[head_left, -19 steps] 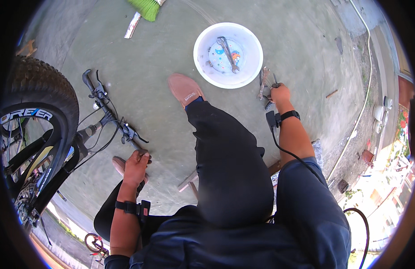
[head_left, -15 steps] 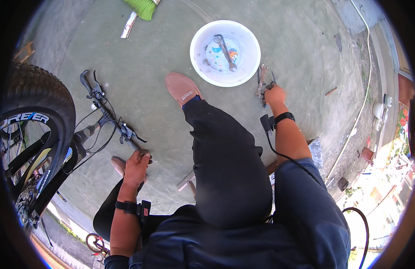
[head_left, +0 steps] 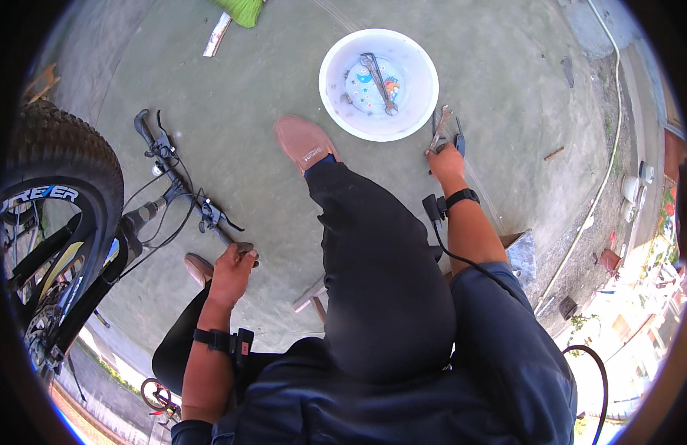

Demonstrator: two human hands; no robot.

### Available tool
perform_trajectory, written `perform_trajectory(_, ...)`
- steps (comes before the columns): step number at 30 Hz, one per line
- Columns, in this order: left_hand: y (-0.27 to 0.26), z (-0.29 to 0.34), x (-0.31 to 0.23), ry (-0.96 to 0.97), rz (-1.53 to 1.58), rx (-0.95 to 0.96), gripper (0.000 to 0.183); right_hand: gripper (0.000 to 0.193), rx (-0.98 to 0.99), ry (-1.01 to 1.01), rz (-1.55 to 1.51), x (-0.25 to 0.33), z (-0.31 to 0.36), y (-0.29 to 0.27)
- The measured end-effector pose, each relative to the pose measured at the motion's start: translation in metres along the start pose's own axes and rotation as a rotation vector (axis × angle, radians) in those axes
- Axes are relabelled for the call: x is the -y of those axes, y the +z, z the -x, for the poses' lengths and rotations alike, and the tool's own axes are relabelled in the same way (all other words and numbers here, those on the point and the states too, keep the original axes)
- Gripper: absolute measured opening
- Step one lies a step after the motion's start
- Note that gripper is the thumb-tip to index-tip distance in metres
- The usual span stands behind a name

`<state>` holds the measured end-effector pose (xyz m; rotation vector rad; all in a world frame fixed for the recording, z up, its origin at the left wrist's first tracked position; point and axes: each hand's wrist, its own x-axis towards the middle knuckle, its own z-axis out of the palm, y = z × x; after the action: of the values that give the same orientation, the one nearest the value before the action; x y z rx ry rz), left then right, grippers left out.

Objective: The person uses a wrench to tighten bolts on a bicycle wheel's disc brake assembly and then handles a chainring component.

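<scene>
My left hand (head_left: 231, 276) is closed at the end of a bicycle's black handlebar (head_left: 173, 191), around its grip, which the fingers mostly hide. My right hand (head_left: 447, 165) is low over the floor, beside the white basin. Its fingers are closed about the lower end of a worn, rusty wrench (head_left: 442, 124). Dark slim tools (head_left: 460, 139) lie against that hand; their kind is unclear. Inside the round white basin (head_left: 327, 89), which has a printed bottom, rests a long metal wrench (head_left: 379, 83) with a dark bent rod along it.
The bicycle's thick-treaded wheel (head_left: 69, 141) rises at the left, seemingly upside down. A green broom head (head_left: 242, 10) lies at the far edge. My brown shoe (head_left: 303, 139) is short of the basin. A pale hose (head_left: 597, 189) runs along the right; a small wooden stick (head_left: 553, 153) lies nearer.
My right hand has shifted slightly left, onto the wrench's lower end, and the wrench now tilts more to the right. My left hand stays at the handlebar. The whole view has shifted slightly.
</scene>
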<state>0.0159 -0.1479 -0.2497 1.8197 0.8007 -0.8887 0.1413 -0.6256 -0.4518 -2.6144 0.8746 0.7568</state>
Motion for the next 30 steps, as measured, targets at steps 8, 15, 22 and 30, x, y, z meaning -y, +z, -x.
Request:
perform_trajectory(8, 0.004, 0.002, -0.006, -0.014, -0.002, 0.004, 0.026, 0.03, -0.172, -0.291, -0.167, 0.095, 0.012, -0.074)
perform_trajectory(15, 0.004, 0.0, -0.002, -0.027, 0.01, 0.005, 0.025, 0.035, 0.078, -0.519, 0.173, 0.152, -0.011, -0.06)
perform_trajectory(22, 0.003, 0.0, 0.005, -0.027, -0.011, -0.01, 0.025, 0.051, 0.089, -0.42, 0.31, 0.163, -0.027, -0.034)
perform_trajectory(30, 0.001, -0.003, 0.011, -0.053, -0.049, 0.04, 0.031, 0.067, 0.159, -0.415, 0.396, 0.167, -0.022, -0.023)
